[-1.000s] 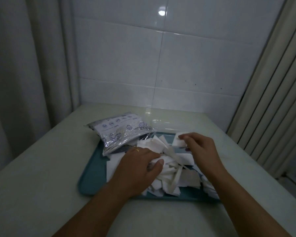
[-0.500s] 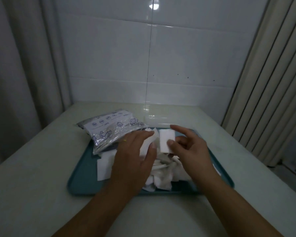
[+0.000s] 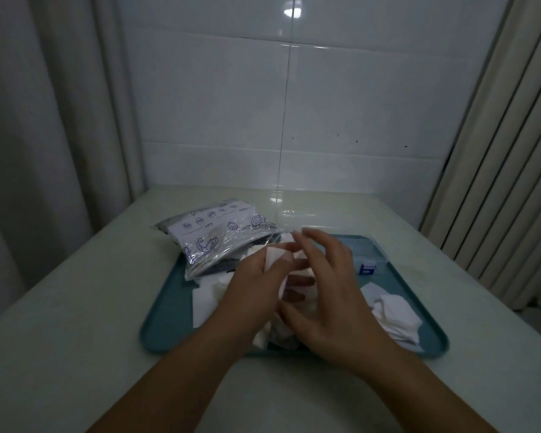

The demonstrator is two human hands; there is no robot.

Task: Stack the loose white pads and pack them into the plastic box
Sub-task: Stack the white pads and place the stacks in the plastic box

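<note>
Loose white pads lie in a heap on a teal tray (image 3: pixel 156 335), with one pile at the right (image 3: pixel 394 314) and flat ones at the left (image 3: pixel 206 298). My left hand (image 3: pixel 253 285) is over the middle of the tray and grips a small stack of white pads (image 3: pixel 274 257) between thumb and fingers. Right beside that stack my right hand (image 3: pixel 328 295) hovers, blurred, with its fingers spread and nothing seen in it. A clear plastic box (image 3: pixel 369 251) with a blue label sits at the tray's back right, partly hidden behind my right hand.
A crinkled plastic bag (image 3: pixel 219 239) with blue printing rests on the tray's back left corner and overhangs the pale table (image 3: pixel 75 307). A tiled wall stands behind, a curtain at the left and ribbed panels at the right.
The right hand has let go of the pad it held up, and that pad now sits with the stack in my left hand. The view has shifted, showing the right pile and the box.
</note>
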